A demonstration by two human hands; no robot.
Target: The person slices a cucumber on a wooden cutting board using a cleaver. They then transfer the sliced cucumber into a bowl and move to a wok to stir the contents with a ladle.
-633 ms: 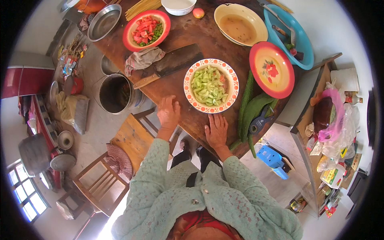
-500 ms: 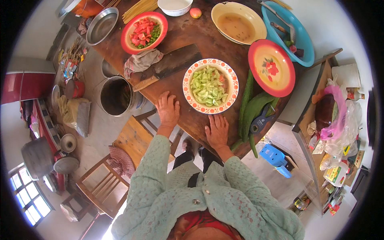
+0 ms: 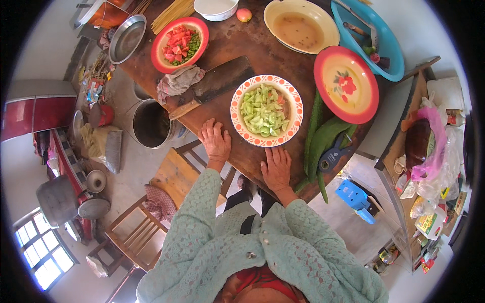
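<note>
My left hand (image 3: 215, 142) rests flat on the edge of the brown wooden table (image 3: 242, 161), fingers stretched and holding nothing. My right hand (image 3: 277, 167) lies open on the same edge, its fingertips just below a white bowl with an orange-patterned rim (image 3: 236, 121). Chopped pale green vegetable (image 3: 262, 111) fills most of that bowl, with a few reddish bits at its right side. Beyond my left hand lies a cleaver (image 3: 222, 80) with a wooden handle, a crumpled cloth (image 3: 180, 83) beside it. Long green cucumbers (image 3: 326, 144) and a dark-handled peeler (image 3: 333, 155) lie right of my right hand.
Farther back are a red-rimmed plate of chopped tomato and green pieces (image 3: 157, 48), a cream basin of cloudy water (image 3: 270, 15), a blue basin (image 3: 399, 55) and a red flowered plate (image 3: 323, 81). A bucket (image 3: 151, 123) and wooden chair (image 3: 136, 235) stand on the left.
The view has shifted slightly. Both hands stay on the table edge, and the bowl, cleaver and cucumbers keep their places.
</note>
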